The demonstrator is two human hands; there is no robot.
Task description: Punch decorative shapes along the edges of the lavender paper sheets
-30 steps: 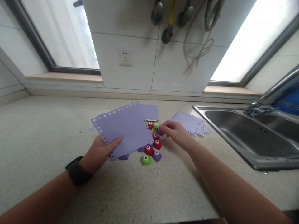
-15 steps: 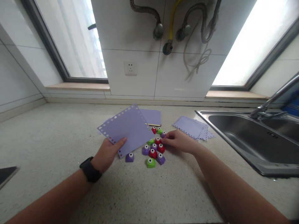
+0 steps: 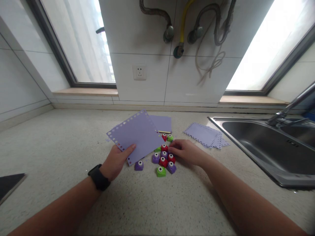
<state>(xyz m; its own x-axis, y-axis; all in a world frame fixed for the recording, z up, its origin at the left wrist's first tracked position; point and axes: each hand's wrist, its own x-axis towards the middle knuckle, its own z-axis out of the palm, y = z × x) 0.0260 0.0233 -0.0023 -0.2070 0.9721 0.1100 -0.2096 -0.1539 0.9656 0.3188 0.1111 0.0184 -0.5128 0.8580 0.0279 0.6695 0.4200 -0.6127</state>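
Observation:
My left hand [image 3: 119, 161] pinches a lavender paper sheet [image 3: 137, 136] by its near edge, thumb on top. Small shapes are cut along the sheet's edges, and it is held tilted over the counter. My right hand [image 3: 185, 151] is closed at the side of a red craft punch [image 3: 164, 148], fingertips against it. Around it stand other small punches: a purple one [image 3: 156, 158], a red one [image 3: 163, 161], a green one [image 3: 161, 171] and several more. Another purple punch [image 3: 139, 165] sits apart, close to the sheet's lower corner.
Several hole-edged lavender sheets [image 3: 203, 134] lie fanned out on the right. Behind the held sheet is a plain lavender stack [image 3: 162, 123]. A steel sink [image 3: 246, 157] with a tap is at the right, and a dark flat object [image 3: 11, 185] at the left edge.
My right hand has shifted slightly left and now covers a purple punch. The red punch at its fingertips has moved a little left too. The view has turned slightly.

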